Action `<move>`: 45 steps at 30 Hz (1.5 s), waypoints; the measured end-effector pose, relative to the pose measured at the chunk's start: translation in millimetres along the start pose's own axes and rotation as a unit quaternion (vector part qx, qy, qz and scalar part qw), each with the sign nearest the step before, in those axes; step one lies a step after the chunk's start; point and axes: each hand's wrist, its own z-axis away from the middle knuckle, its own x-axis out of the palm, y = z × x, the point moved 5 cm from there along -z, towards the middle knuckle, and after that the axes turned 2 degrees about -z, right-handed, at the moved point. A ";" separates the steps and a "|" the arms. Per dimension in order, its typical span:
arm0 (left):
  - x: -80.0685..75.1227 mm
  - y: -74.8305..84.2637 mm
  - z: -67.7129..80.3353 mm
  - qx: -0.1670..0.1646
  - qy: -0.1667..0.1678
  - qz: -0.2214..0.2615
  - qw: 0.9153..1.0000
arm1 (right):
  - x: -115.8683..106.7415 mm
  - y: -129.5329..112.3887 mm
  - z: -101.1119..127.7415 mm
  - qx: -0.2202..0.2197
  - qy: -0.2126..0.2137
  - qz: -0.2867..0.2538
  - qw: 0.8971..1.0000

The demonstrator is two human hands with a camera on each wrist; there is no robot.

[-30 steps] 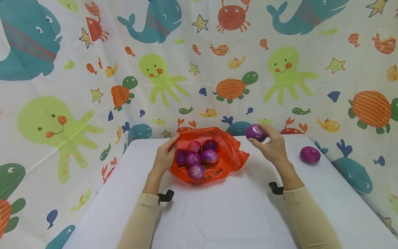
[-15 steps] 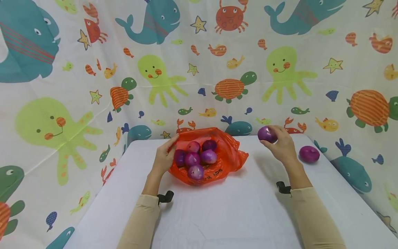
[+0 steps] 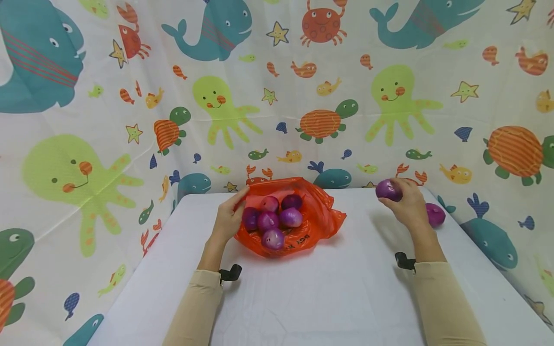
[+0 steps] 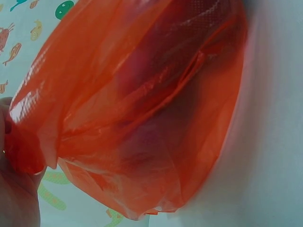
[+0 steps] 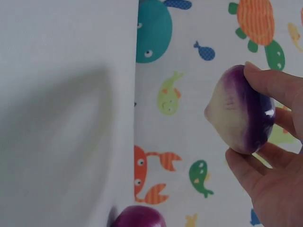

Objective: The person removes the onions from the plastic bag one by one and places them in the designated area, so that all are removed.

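Observation:
At the left of the head view, my left hand (image 3: pixel 227 218) pinches the rim of a red plastic bag (image 3: pixel 323 211) lying with its mouth towards me. Several purple onions (image 3: pixel 268 221) sit inside it. The left wrist view shows the bag's outer side (image 4: pixel 142 123) bunched in the fingers. My right hand (image 3: pixel 412 206) holds another onion (image 3: pixel 388 190) above the far right of the table, between thumb and fingers. Its pale, pointed end shows on the onion (image 5: pixel 236 111) in the right wrist view. Behind that hand, one more purple onion (image 3: pixel 435 215) rests on the table, partly hidden.
A white-covered table (image 3: pixel 320 298) lies under both arms. A curtain (image 3: pixel 277 96) printed with sea animals hangs along its back and sides. A black wrist mount (image 3: pixel 231 273) sticks out from each sleeve.
My right hand has moved right with the onion, away from the bag and towards the onion on the table, now partly covering it. The left hand and the bag stay put.

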 end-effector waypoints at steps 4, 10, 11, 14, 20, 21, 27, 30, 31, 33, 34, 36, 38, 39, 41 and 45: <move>0.2 -0.8 0.3 0.000 0.000 0.000 1.000 | -2.0 9.2 -0.8 0.011 -0.008 0.010 1.000; 0.6 -1.1 1.0 -0.002 -0.001 -0.001 1.000 | -5.8 16.5 0.3 0.003 -0.009 0.023 1.000; 0.4 -1.2 1.1 -0.002 0.000 -0.002 1.000 | -6.0 18.3 0.6 0.008 -0.013 0.025 1.000; 0.0 -0.8 1.0 -0.002 0.001 0.000 1.000 | -6.0 26.6 0.7 0.027 -0.029 0.031 0.999; 0.1 0.0 0.5 -0.004 -0.001 0.005 1.000 | -3.9 44.2 2.4 0.088 -0.070 0.040 0.993; 0.0 0.0 0.4 -0.005 0.000 0.005 1.000 | -3.5 46.7 2.9 0.096 -0.075 0.040 0.992; -0.2 -0.3 0.0 -0.005 0.000 0.003 1.000 | -3.2 57.8 6.1 0.113 -0.089 0.044 0.989; -0.3 -0.6 -0.1 -0.004 -0.001 0.004 1.000 | -2.5 62.3 7.5 0.114 -0.094 0.047 0.988; -0.3 -0.7 -0.1 -0.004 -0.001 0.004 1.000 | -2.1 63.9 7.9 0.114 -0.095 0.050 0.988; -0.3 -0.6 0.0 -0.006 0.000 0.004 1.000 | -1.3 66.5 8.8 0.115 -0.098 0.054 0.987; -0.4 -0.4 0.1 -0.007 -0.001 0.005 1.000 | -0.7 67.3 9.5 0.117 -0.099 0.055 0.987; -0.7 0.2 0.1 -0.008 0.000 0.002 1.000 | 0.3 69.4 10.4 0.121 -0.101 0.057 0.986; -0.9 0.8 0.0 -0.010 0.001 0.000 1.000 | 1.5 70.6 11.5 0.129 -0.104 0.057 0.985; -1.0 1.2 -0.1 -0.011 0.001 -0.002 1.000 | 2.2 70.6 12.2 0.133 -0.106 0.057 0.984; -1.1 1.5 -0.2 -0.012 0.001 -0.005 1.000 | 3.4 70.9 12.9 0.138 -0.109 0.059 0.983; -0.6 1.0 -0.4 -0.012 0.001 -0.007 1.000 | 6.3 69.7 13.3 0.141 -0.115 0.063 0.981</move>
